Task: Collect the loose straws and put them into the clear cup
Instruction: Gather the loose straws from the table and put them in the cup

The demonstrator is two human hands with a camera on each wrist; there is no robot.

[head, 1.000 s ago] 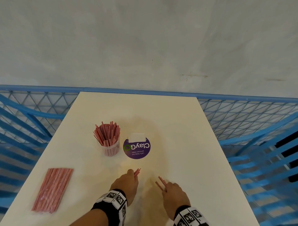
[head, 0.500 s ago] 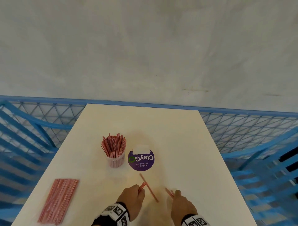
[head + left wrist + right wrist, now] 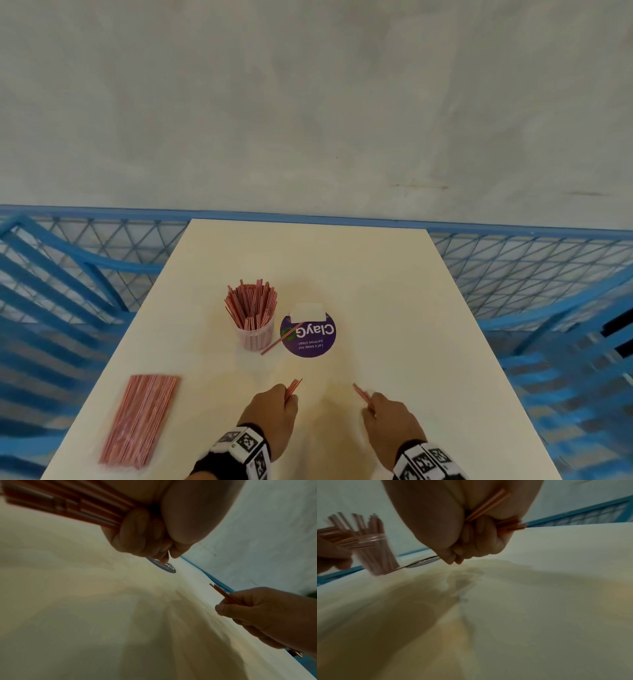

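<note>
The clear cup point(image 3: 254, 334) stands mid-table, packed with red-and-white straws point(image 3: 252, 303); the right wrist view shows it point(image 3: 376, 555) at the left. One loose straw point(image 3: 281, 339) lies slanted between the cup's foot and the purple lid. My left hand point(image 3: 274, 409) grips a bundle of straws point(image 3: 68, 505) near the table's front; their tips point(image 3: 294, 386) stick out past the fingers. My right hand point(image 3: 390, 416) is to its right and grips a few straws point(image 3: 488, 511), whose ends point(image 3: 361, 392) point up and left.
A round purple lid point(image 3: 308, 335) printed ClayGo lies flat right of the cup. A flat pack of straws point(image 3: 140, 419) lies near the table's front left. Blue mesh railing point(image 3: 513, 260) surrounds the cream table point(image 3: 394, 291), with a grey wall behind.
A single straw that lay between my hands half a second ago now lies up by the cup and lid. Both hands stay near the front edge, still holding their straws.
</note>
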